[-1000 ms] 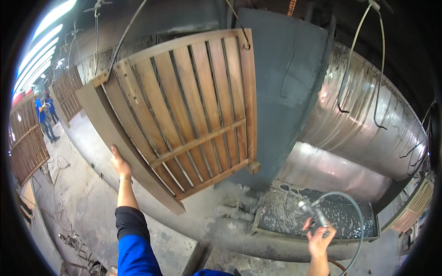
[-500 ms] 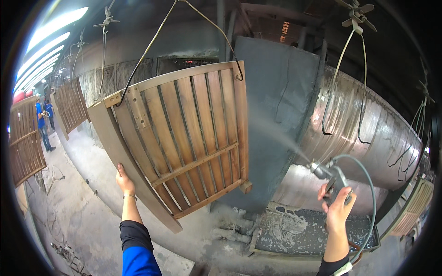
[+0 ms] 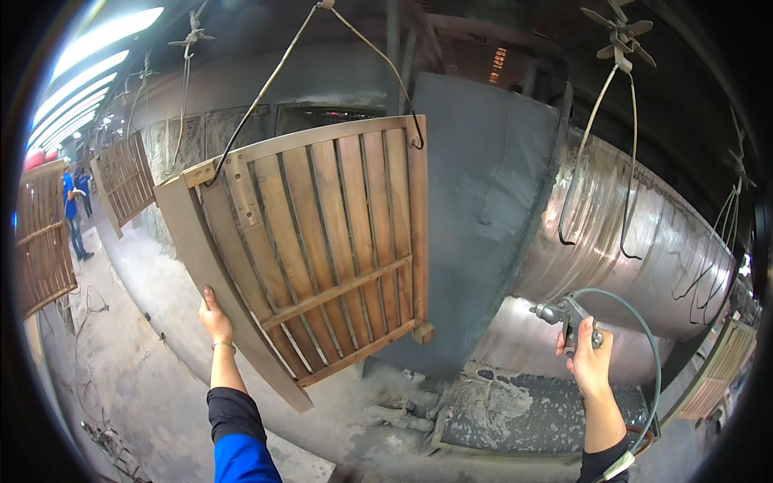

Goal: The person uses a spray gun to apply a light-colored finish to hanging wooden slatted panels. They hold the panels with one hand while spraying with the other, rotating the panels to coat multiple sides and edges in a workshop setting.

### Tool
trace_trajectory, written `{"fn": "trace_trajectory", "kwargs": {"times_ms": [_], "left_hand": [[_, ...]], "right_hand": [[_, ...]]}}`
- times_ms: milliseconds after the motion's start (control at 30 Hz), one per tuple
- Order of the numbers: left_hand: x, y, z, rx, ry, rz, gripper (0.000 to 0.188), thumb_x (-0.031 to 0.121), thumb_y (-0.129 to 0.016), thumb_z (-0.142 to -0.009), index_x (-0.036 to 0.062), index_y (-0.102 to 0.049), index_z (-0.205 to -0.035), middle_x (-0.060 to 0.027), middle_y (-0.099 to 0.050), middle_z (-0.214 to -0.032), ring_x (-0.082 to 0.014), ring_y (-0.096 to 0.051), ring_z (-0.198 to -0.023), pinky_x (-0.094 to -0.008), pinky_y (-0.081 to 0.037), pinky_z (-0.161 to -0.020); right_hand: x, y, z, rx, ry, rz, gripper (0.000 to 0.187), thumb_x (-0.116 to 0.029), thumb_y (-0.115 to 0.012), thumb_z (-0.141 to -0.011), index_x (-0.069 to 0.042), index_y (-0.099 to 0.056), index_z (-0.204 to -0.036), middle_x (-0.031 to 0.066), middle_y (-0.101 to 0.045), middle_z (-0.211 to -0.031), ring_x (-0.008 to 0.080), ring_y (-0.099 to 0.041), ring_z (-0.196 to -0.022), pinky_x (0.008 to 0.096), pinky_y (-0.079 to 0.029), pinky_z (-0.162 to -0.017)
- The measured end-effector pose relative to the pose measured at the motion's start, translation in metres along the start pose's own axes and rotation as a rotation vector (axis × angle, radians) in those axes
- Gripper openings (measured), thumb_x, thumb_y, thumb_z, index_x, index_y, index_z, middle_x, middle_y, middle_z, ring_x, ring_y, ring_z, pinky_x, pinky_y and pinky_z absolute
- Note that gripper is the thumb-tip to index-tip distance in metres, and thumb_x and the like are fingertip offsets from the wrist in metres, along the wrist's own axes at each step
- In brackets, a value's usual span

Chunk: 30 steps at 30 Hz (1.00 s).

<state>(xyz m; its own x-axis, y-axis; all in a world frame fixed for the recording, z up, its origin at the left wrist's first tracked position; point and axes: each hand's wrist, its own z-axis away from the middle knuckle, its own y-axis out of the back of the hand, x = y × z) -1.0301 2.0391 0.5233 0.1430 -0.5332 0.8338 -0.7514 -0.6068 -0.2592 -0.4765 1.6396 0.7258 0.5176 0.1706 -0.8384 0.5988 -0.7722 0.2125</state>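
Note:
A slatted wooden panel (image 3: 332, 181) with a wide, curved left side board hangs tilted before me from a forked wire hanger (image 3: 279, 55). My left hand (image 3: 216, 318) grips the outer edge of that side board, partly hidden behind it. To the right, my right hand (image 3: 592, 366) is wrapped around a metal spray gun (image 3: 550, 312). The nozzle faces left, apart from the panel, and no spray shows from it. A grey-green hose (image 3: 655, 346) arches from the gun down past my right wrist.
Behind the panel stands a grey sheet wall (image 3: 487, 193). A curved, shiny metal surface (image 3: 620, 249) rises above a trough (image 3: 555, 414) of murky liquid. Bare hooks (image 3: 628, 209) hang at right. More slatted panels (image 3: 122, 181) and people in blue (image 3: 71, 201) are at left.
The mist that streamed from the spray gun toward the panel is gone. My right hand and the gun have shifted slightly right, with the nozzle lower. My left hand keeps its place on the panel.

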Motion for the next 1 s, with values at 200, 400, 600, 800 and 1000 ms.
{"fn": "trace_trajectory", "kwargs": {"times_ms": [200, 400, 600, 800, 1000], "left_hand": [[0.004, 0.004, 0.001, 0.006, 0.019, -0.140, 0.079, 0.068, -0.047, -0.103, -0.0053, -0.071, -0.123, -0.0203, -0.076, -0.106, -0.0297, -0.070, -0.099, -0.0401, -0.051, -0.092], [0.015, 0.000, 0.011, 0.052, -0.038, -0.079, 0.080, 0.068, -0.048, -0.103, -0.0063, -0.071, -0.117, -0.0186, -0.076, -0.102, -0.0270, -0.069, -0.097, -0.0399, -0.051, -0.090], [0.021, -0.002, 0.015, 0.069, -0.019, -0.092, 0.079, 0.069, -0.049, -0.102, -0.0064, -0.071, -0.115, -0.0180, -0.075, -0.101, -0.0260, -0.068, -0.094, -0.0394, -0.051, -0.088], [0.020, -0.004, 0.015, 0.104, -0.079, -0.080, 0.080, 0.069, -0.051, -0.102, -0.0068, -0.070, -0.116, -0.0184, -0.075, -0.098, -0.0271, -0.068, -0.092, -0.0397, -0.052, -0.087], [0.021, -0.004, 0.019, 0.147, -0.091, -0.146, 0.080, 0.069, -0.051, -0.101, -0.0079, -0.069, -0.115, -0.0196, -0.075, -0.098, -0.0274, -0.069, -0.092, -0.0406, -0.053, -0.086]], "right_hand": [[-0.040, 0.007, -0.004, 0.039, 0.363, -0.348, 0.072, -0.071, -0.039, -0.103, -0.002, -0.058, -0.111, 0.0076, -0.064, -0.077, 0.0129, -0.060, -0.064, 0.0220, -0.034, -0.043], [-0.034, -0.009, 0.020, -0.215, 0.328, -0.150, 0.084, -0.070, -0.052, -0.099, 0.006, -0.059, -0.134, 0.0070, -0.066, -0.082, 0.0136, -0.061, -0.068, 0.0225, -0.040, -0.051], [-0.038, -0.011, 0.027, -0.356, 0.289, -0.079, 0.080, -0.067, -0.057, -0.098, 0.009, -0.069, -0.122, 0.0074, -0.068, -0.080, 0.0119, -0.062, -0.067, 0.0218, -0.042, -0.052], [-0.049, -0.022, 0.025, -0.266, 0.427, -0.294, 0.093, -0.075, -0.058, -0.091, 0.009, -0.065, -0.131, 0.0090, -0.069, -0.081, 0.0106, -0.061, -0.064, 0.0213, -0.040, -0.050], [-0.033, -0.038, 0.040, -0.508, 0.325, -0.031, 0.089, -0.070, -0.065, -0.092, 0.012, -0.067, -0.127, 0.0107, -0.070, -0.079, 0.0137, -0.065, -0.067, 0.0297, -0.055, -0.061]]}}
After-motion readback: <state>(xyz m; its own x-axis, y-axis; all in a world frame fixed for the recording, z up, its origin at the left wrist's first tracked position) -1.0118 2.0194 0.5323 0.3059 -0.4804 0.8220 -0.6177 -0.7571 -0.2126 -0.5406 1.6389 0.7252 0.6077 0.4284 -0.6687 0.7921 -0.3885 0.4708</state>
